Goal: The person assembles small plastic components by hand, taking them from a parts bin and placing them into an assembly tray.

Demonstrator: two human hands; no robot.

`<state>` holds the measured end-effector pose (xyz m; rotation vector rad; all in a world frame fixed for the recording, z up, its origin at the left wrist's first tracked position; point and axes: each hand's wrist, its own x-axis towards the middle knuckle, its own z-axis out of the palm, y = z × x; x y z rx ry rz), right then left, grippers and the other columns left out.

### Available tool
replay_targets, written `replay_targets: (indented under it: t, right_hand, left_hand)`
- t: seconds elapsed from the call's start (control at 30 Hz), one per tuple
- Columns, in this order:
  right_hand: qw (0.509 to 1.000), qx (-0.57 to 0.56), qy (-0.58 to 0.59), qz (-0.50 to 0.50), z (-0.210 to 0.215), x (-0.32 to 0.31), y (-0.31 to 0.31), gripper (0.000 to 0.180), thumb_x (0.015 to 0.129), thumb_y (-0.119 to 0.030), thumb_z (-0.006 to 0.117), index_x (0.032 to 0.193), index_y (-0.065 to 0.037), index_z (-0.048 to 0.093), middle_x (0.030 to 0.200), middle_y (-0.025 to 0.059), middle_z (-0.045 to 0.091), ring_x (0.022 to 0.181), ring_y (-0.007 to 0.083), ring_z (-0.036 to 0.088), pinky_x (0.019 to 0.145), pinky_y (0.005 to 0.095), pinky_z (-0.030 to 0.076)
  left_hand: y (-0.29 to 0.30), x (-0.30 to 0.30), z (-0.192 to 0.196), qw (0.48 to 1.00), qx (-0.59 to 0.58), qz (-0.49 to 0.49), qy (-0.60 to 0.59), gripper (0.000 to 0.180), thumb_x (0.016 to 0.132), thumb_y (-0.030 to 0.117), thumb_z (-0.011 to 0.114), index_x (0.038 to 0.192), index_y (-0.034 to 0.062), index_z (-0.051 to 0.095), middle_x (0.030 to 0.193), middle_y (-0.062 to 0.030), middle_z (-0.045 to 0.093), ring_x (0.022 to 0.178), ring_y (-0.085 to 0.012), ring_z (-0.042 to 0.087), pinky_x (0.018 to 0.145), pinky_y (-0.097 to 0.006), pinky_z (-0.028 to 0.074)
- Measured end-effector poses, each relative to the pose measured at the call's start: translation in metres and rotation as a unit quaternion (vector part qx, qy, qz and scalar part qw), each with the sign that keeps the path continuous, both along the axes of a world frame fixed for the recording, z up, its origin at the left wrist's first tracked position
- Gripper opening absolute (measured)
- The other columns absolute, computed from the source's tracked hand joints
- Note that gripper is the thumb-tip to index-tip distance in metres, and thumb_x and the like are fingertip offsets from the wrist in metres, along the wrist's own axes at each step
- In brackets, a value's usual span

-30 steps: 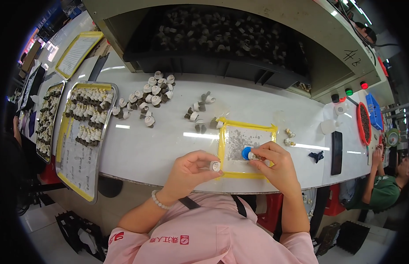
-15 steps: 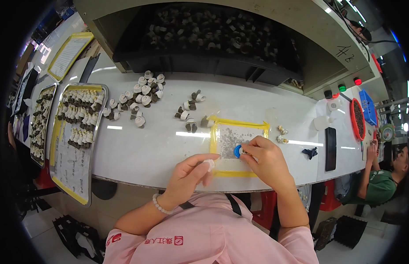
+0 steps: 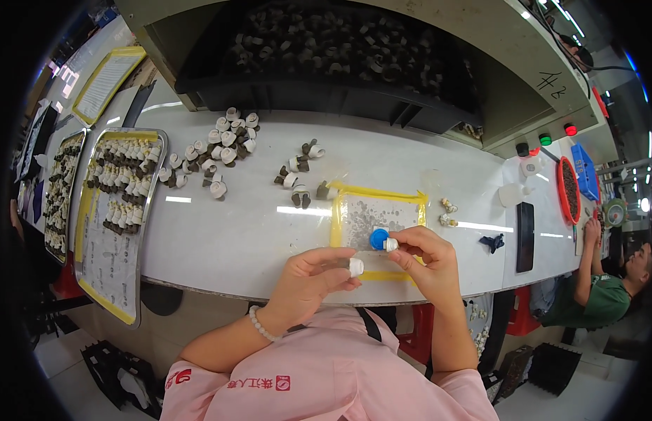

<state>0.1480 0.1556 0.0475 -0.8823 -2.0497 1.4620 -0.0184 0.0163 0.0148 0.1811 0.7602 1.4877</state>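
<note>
My left hand [image 3: 305, 286] is closed around a small white cup-shaped part [image 3: 356, 266], its rounded end facing right. In my right hand [image 3: 435, 263] a small whitish piece [image 3: 390, 244] is pinched between thumb and fingertips. Just beside that piece is a round blue cap-like dish [image 3: 378, 239], over a spotted white sheet [image 3: 357, 214] edged with yellow tape. The two held parts are apart. Whatever my left fingers wrap around behind the white end is hidden.
White-and-dark parts [image 3: 228, 140] lie clustered on the left of the table. Further left is a metal tray [image 3: 114, 263] with rows of similar pieces. A deep black bin [image 3: 326, 105] stands at the back. To the right are a black phone-like slab [image 3: 525, 237] and a red basket [image 3: 568, 189].
My right hand has drawn back from the blue dish, and the whitish piece now shows at its fingertips. My left hand has shifted slightly right, turning its white part more into view.
</note>
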Motion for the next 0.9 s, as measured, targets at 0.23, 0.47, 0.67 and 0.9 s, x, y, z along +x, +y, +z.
replay_targets:
  t: [0.23, 0.47, 0.67, 0.9]
  right_hand:
    - [0.996, -0.044, 0.058, 0.046, 0.006, -0.001, -0.012, 0.025, 0.077, 0.000, 0.068, 0.101, 0.002, 0.066, 0.089, 0.0102, 0.064, 0.078, 0.0156, 0.062, 0.069, 0.0252, 0.050]
    - [0.997, -0.023, 0.024, 0.072, 0.015, -0.005, -0.020, 0.025, 0.075, 0.004, 0.069, 0.100, 0.003, 0.067, 0.090, 0.0107, 0.065, 0.079, 0.0145, 0.061, 0.068, 0.0232, 0.049]
    - [0.997, 0.026, -0.002, 0.069, 0.012, -0.005, -0.026, 0.026, 0.074, 0.001, 0.072, 0.100, -0.001, 0.069, 0.083, 0.0073, 0.065, 0.074, 0.0121, 0.060, 0.063, 0.0219, 0.046]
    - [0.997, -0.031, -0.009, 0.072, 0.008, -0.004, -0.027, 0.026, 0.075, -0.002, 0.072, 0.100, -0.002, 0.070, 0.083, 0.0065, 0.065, 0.073, 0.0107, 0.059, 0.062, 0.0208, 0.044]
  left_hand:
    - [0.000, 0.003, -0.010, 0.999, 0.041, 0.003, 0.023, 0.027, 0.086, -0.001, 0.059, 0.113, -0.0029, 0.056, 0.101, -0.0173, 0.063, 0.083, -0.0263, 0.066, 0.073, -0.033, 0.056]
    - [0.000, 0.005, -0.010, 0.998, 0.054, 0.012, 0.034, 0.023, 0.086, -0.003, 0.058, 0.109, -0.0026, 0.060, 0.098, -0.0170, 0.065, 0.080, -0.0241, 0.066, 0.072, -0.032, 0.056]
    - [-0.004, 0.012, -0.012, 0.995, 0.047, 0.040, 0.074, 0.022, 0.085, -0.005, 0.058, 0.106, -0.0009, 0.063, 0.095, -0.0138, 0.066, 0.078, -0.0189, 0.065, 0.070, -0.028, 0.054]
    - [-0.004, 0.011, -0.015, 0.994, 0.045, 0.024, 0.100, 0.020, 0.085, -0.005, 0.058, 0.104, -0.0008, 0.064, 0.089, -0.0121, 0.066, 0.076, -0.0177, 0.065, 0.068, -0.028, 0.054]
